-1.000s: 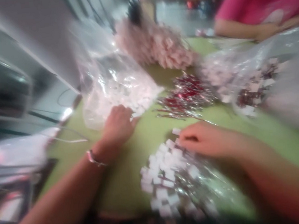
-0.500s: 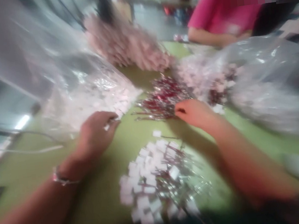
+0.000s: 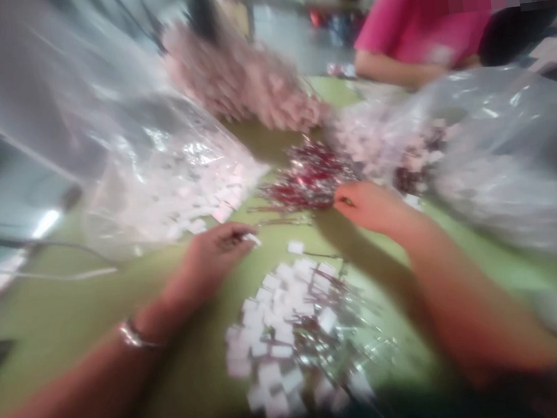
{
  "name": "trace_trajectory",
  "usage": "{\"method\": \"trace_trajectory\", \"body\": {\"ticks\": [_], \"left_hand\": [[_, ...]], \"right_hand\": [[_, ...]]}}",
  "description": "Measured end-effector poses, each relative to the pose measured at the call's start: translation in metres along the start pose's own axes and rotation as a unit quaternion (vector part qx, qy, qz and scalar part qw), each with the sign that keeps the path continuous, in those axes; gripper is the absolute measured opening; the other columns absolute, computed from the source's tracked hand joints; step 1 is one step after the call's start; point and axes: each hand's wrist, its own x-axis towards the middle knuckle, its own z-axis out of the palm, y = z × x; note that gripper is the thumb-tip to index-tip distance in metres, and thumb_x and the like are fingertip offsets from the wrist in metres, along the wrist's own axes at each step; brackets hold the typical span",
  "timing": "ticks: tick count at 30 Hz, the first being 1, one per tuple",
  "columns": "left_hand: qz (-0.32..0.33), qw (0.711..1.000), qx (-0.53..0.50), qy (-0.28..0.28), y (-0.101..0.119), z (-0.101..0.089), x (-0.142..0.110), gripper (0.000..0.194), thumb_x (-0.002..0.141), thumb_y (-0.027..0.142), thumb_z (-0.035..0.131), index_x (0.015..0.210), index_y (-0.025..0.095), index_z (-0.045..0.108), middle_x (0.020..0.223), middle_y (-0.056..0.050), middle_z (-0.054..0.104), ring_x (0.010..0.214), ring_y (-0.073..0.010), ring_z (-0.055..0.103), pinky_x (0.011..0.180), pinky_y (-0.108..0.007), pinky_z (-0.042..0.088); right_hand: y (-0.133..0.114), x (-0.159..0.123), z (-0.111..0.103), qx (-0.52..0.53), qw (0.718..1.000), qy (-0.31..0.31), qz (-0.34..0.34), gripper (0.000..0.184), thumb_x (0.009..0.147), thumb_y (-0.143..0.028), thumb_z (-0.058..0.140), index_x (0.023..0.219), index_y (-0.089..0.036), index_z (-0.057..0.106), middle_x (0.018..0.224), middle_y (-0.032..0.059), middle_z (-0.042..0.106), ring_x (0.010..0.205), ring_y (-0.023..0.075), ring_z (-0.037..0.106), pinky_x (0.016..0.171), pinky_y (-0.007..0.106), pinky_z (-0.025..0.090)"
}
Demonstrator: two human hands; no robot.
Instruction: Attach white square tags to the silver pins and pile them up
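My left hand (image 3: 213, 253) is closed in a pinch on a small white plastic piece (image 3: 252, 239), left of the middle of the table. Just beyond its fingertips, a thin wire or two (image 3: 285, 222) lie apart from a pile of dark red wires with shiny metal ends (image 3: 309, 175). At the near right edge of that pile is my right hand (image 3: 372, 208), its thumb and fingers pressed together; whatever they hold is hidden. Nearer to me lies a heap of wires with white square pieces on their ends (image 3: 282, 309), and one such piece (image 3: 295, 246) sits slightly apart.
A clear plastic bag (image 3: 152, 163) of white pieces lies open at left. Another big plastic bag (image 3: 504, 163) is on the right. Pale pink bundles (image 3: 243, 79) stand at the back of the green table (image 3: 58, 308). Across it sits a person in a pink shirt (image 3: 403, 27).
My left hand has moved right, away from the bag, and the white piece now shows at its fingertips. My right hand stays by the red wires, shifted slightly right.
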Motion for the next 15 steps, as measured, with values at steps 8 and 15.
{"method": "trace_trajectory", "body": {"ticks": [8, 15], "left_hand": [[-0.112, 0.965, -0.237, -0.022, 0.009, 0.003, 0.003, 0.026, 0.068, 0.032, 0.076, 0.082, 0.014, 0.064, 0.061, -0.001, 0.066, 0.053, -0.0096, 0.056, 0.053, -0.021, 0.045], [-0.179, 0.922, -0.342, -0.037, 0.01, 0.009, 0.002, 0.032, 0.071, 0.027, 0.075, 0.099, 0.013, 0.067, 0.07, -0.005, 0.07, 0.061, -0.0105, 0.061, 0.059, -0.022, 0.048]], "right_hand": [[0.002, -0.009, -0.015, 0.038, 0.995, -0.071, -0.061, 0.022, 0.086, -0.03, 0.047, 0.078, -0.023, 0.067, 0.076, 0.001, 0.068, 0.064, 0.0144, 0.054, 0.056, 0.028, 0.031], [0.001, -0.012, -0.021, 0.112, 0.989, -0.04, -0.092, 0.025, 0.086, -0.033, 0.047, 0.069, -0.021, 0.061, 0.068, -0.0008, 0.064, 0.061, 0.0138, 0.052, 0.057, 0.027, 0.034]]}}
